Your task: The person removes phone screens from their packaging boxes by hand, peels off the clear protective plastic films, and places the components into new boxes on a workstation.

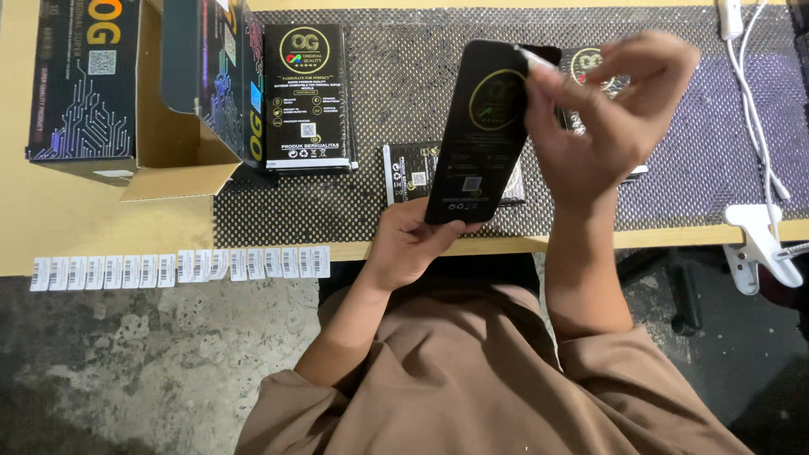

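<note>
Left hand (413,244) gripping bottom end of a flat black glossy packet with a gold round emblem (476,126), holding it tilted above the black mesh mat (674,126), right hand (611,118) pinching a small white sticker (537,59) at the packet's top corner, row of white barcode labels (181,268) hanging along the wooden table edge.

A flat, black, oblong packet (484,126) with rounded corners is held up above the counter (50,227), its long axis nearly upright and leaning slightly to the right at the top. Its glossy front shows a gold ring emblem in the upper half and small pale print near the bottom. The bottom end rests in the left hand (413,244); the right hand (611,118) is at the upper right edge, where a small white strip (538,59) sticks out from the top corner.
</note>
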